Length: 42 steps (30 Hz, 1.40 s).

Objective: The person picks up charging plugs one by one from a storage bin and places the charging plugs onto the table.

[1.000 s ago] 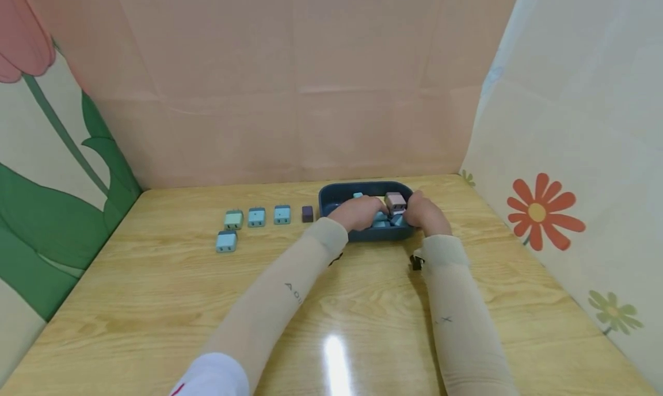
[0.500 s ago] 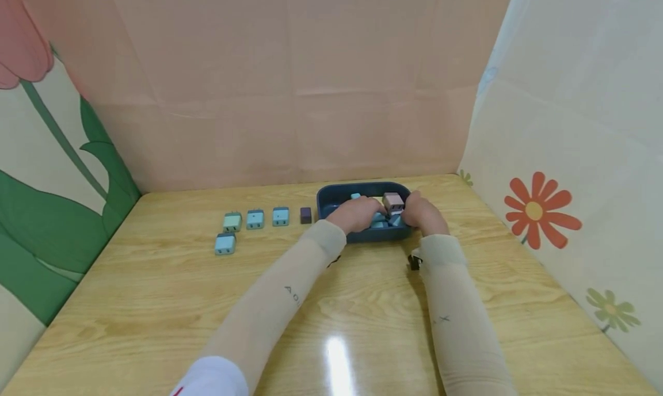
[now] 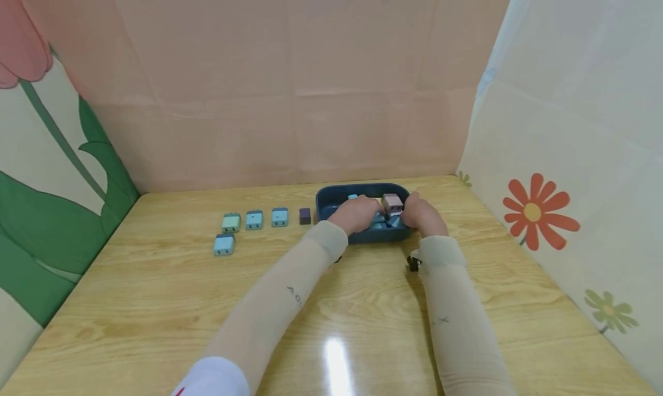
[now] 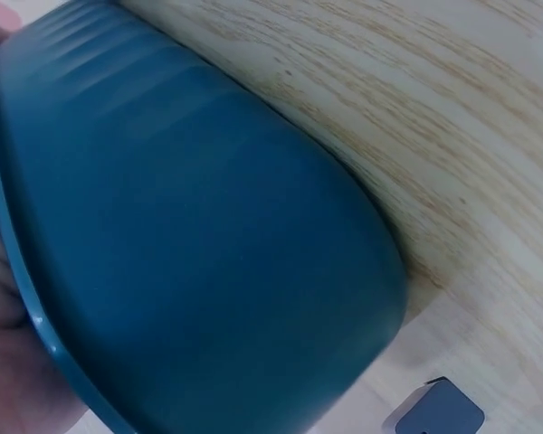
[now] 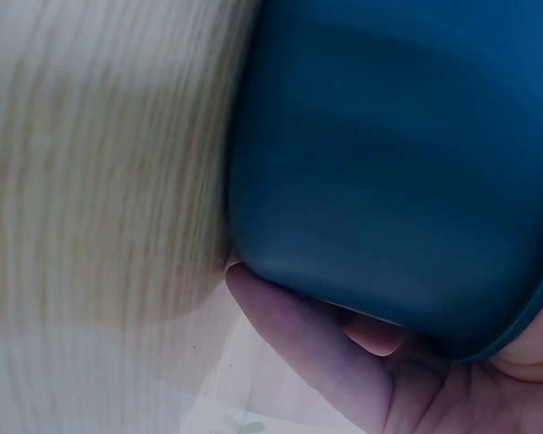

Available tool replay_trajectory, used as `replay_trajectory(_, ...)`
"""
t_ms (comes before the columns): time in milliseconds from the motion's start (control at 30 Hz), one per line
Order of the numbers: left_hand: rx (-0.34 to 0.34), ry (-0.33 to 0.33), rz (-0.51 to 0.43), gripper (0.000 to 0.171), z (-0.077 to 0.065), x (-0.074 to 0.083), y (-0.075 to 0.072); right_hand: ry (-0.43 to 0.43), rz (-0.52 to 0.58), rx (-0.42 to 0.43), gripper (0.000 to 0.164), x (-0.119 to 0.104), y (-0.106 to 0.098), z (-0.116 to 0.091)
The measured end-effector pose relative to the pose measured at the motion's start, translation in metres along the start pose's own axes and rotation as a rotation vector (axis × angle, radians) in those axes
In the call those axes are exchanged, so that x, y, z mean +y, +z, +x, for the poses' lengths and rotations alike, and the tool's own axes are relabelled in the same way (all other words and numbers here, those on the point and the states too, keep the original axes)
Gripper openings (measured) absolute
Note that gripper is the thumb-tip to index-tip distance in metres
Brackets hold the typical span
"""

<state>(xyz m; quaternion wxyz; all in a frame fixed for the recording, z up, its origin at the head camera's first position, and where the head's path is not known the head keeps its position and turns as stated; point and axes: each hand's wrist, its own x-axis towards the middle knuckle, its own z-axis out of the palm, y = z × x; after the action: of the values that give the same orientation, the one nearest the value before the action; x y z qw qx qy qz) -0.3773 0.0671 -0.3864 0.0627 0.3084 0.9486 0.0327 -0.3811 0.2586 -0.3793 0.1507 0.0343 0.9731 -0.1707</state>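
A dark blue plastic bin (image 3: 380, 236) stands toward the back of the table, with small light blue pieces inside and a pink charger (image 3: 392, 202) on top. My left hand (image 3: 356, 214) reaches over its front rim, fingertips down among the pieces; what they touch is hidden. At the right end, my right hand (image 3: 423, 216) holds the bin. The right wrist view shows its thumb (image 5: 299, 339) along the outside wall and the palm at the rim. Seen from the left wrist, the bin's outer wall (image 4: 208, 217) fills most of the view, the left hand beyond the rim.
Left of the bin, a small dark purple block (image 3: 304, 216) and light blue chargers (image 3: 279, 217) with a green one (image 3: 231, 222) form a row. Another blue charger (image 3: 224, 244) lies in front. A pink backdrop (image 3: 300, 96) hangs behind the table.
The head view has shifted slightly, so everything sits a little farther left. Both hands stay at the bin with almost no movement, and the chargers on the table lie as before.
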Motion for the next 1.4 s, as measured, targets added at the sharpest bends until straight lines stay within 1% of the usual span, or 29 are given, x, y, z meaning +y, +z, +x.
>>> replay_trajectory(133, 0.025, -0.005, 0.003, 0.051, 0.0, 0.0, 0.001, 0.002, -0.001, -0.001, 0.064, 0.001, 0.001, 0.003)
replay_trajectory(233, 0.019, -0.025, 0.0, 0.052, -0.003, 0.001, -0.001, -0.007, -0.001, -0.008, 0.063, 0.001, 0.001, 0.005)
replay_trajectory(300, 0.009, -0.031, 0.021, 0.052, -0.005, 0.002, -0.001, -0.015, 0.0, -0.012, 0.064, 0.001, 0.001, 0.006)
replay_trajectory(433, 0.002, -0.028, 0.029, 0.047, -0.007, 0.002, -0.001, -0.015, 0.008, -0.02, 0.067, -0.001, 0.001, 0.006)
replay_trajectory(533, -0.005, -0.025, -0.027, 0.045, -0.006, 0.001, 0.0, -0.008, 0.01, -0.029, 0.069, -0.002, 0.001, 0.005)
replay_trajectory(633, -0.012, -0.022, -0.082, 0.046, -0.005, -0.001, 0.0, -0.004, 0.015, -0.031, 0.068, -0.003, 0.0, 0.003)
replay_trajectory(700, -0.01, -0.019, -0.089, 0.046, -0.005, -0.002, 0.0, 0.003, 0.023, -0.03, 0.066, -0.003, 0.0, 0.002)
replay_trajectory(800, 0.008, -0.013, -0.061, 0.046, -0.004, -0.003, 0.0, 0.017, 0.04, -0.031, 0.063, -0.004, 0.0, 0.0)
replay_trajectory(900, 0.039, -0.001, -0.019, 0.045, -0.005, -0.005, 0.002, 0.029, 0.043, -0.032, 0.065, -0.004, 0.0, 0.0)
replay_trajectory(1000, 0.084, 0.012, 0.018, 0.04, -0.006, -0.007, 0.003, 0.028, 0.036, -0.031, 0.066, -0.003, 0.001, 0.0)
replay_trajectory(1167, 0.146, 0.005, 0.053, 0.031, -0.008, -0.01, 0.006, 0.025, 0.032, -0.031, 0.066, -0.002, 0.001, 0.001)
replay_trajectory(1300, 0.174, -0.004, 0.087, 0.027, -0.009, -0.011, 0.006, 0.023, 0.03, -0.029, 0.07, -0.003, 0.001, 0.003)
replay_trajectory(1400, 0.18, 0.003, 0.102, 0.025, -0.008, -0.012, 0.006, 0.032, 0.03, -0.032, 0.073, -0.004, 0.001, 0.003)
